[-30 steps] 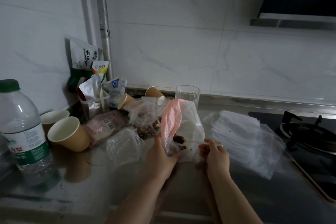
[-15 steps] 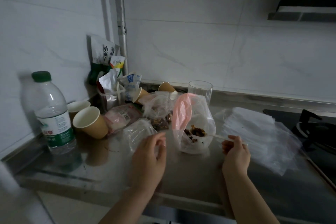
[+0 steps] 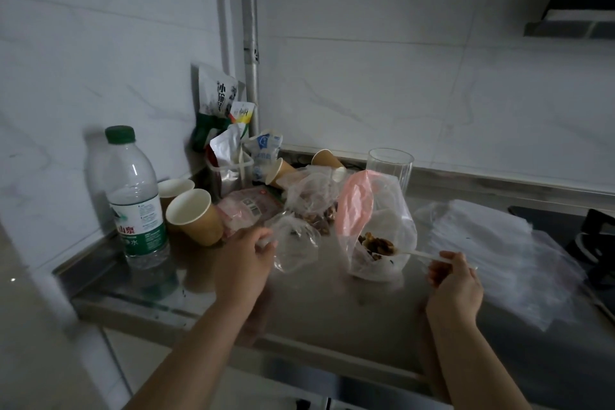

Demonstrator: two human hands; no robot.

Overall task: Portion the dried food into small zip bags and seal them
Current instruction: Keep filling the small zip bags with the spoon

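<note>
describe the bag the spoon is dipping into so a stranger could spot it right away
Start at the clear glass standing by the back wall of the steel counter. Just in front of it an open bag stands upright, with a white spoon reaching into it from the right hand. Unlike the other clear bags around it, it has a pink panel on its left side and dark dried food at the bottom.

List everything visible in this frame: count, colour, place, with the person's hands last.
water bottle: 1, clear, green cap, counter left
paper cups: 4, tan, two beside bottle, two tipped at back
snack packets: several, white and green, back corner
glass: 1, clear, behind big bag
big bag: 1, clear and pink, centre, dried food inside
spoon: 1, white, reaching into big bag
small zip bag: 1, clear, left of big bag
empty bags stack: 1, clear, right
left hand: holds small zip bag
right hand: grips spoon
</note>
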